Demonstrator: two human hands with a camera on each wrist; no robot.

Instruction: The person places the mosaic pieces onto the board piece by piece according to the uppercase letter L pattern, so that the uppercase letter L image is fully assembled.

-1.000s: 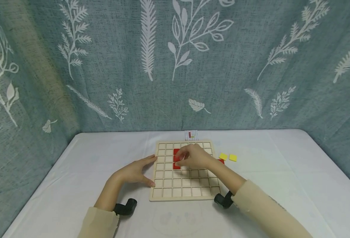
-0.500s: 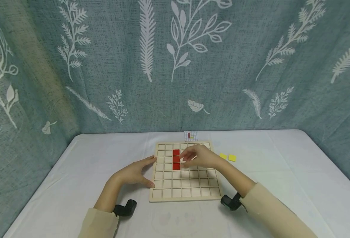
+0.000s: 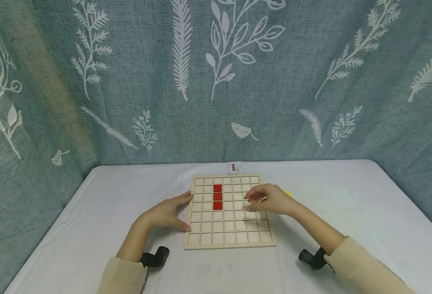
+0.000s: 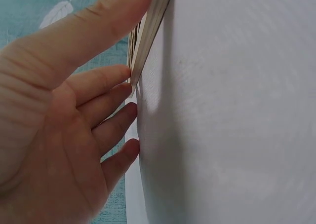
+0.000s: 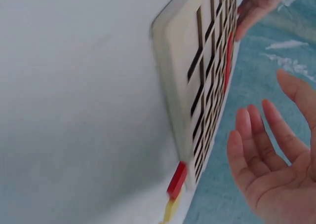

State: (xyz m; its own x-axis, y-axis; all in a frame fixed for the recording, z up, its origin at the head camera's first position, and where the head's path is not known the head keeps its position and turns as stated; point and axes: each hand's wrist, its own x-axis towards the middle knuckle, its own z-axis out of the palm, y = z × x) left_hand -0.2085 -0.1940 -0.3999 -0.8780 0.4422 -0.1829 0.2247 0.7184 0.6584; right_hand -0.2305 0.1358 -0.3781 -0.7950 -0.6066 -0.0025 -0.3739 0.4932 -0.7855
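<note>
A wooden grid board [image 3: 230, 246] lies flat on the white table. Three red square tiles [image 3: 218, 196] sit in a vertical line in one of its columns. At the board's left edge, my left hand [image 3: 166, 213] rests with fingers spread, thumb and fingertips touching the frame. My right hand [image 3: 274, 199] is above the board's right side, fingers loosely bent and holding nothing; the gap between thumb and fingers shows in the right wrist view. Beside the board's right edge lie a red tile [image 5: 177, 180] and a yellow tile [image 5: 170, 209], mostly hidden by my right hand in the head view.
A small pattern card [image 3: 235, 168] with a printed grid lies behind the board. A yellow tile [image 3: 288, 193] peeks out behind my right hand. White cloth [image 3: 127, 183] covers the table, and a green leaf-patterned curtain [image 3: 216, 122] hangs behind it.
My right hand has moved right, away from the red tiles toward the board's right edge, uncovering all three. My left hand stays at the left edge.
</note>
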